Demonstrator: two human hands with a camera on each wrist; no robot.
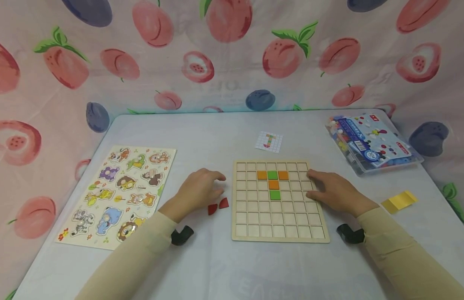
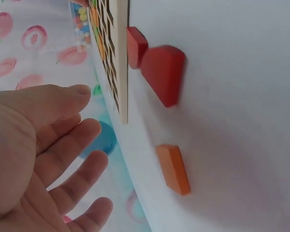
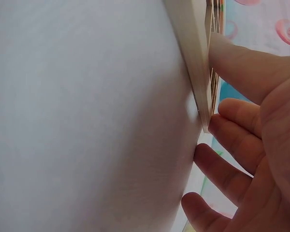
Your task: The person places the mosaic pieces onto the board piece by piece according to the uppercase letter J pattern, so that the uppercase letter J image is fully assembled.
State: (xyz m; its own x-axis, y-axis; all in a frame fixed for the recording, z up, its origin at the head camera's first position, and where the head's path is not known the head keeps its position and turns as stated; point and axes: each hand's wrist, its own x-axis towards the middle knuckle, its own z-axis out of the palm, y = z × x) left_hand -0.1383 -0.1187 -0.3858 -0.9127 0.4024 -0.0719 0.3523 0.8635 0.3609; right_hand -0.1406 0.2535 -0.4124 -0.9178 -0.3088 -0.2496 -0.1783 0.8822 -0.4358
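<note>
A square wooden grid board (image 1: 280,207) lies on the table with orange and green square tiles (image 1: 273,184) set in a T-like shape. My left hand (image 1: 200,189) hovers left of the board, fingers spread and holding nothing. Near it lie two red curved pieces (image 1: 212,209). The left wrist view also has an orange tile (image 2: 174,169) on the cloth below the fingers; from the head view the hand hides it. My right hand (image 1: 335,189) rests at the board's right edge, thumb (image 3: 246,65) over the rim and other fingertips by the side.
A small card with a grid pattern (image 1: 268,142) lies behind the board. At left is an animal puzzle board (image 1: 134,202). A clear plastic box (image 1: 374,141) stands at the back right, with a folded yellow paper (image 1: 400,202) in front of it.
</note>
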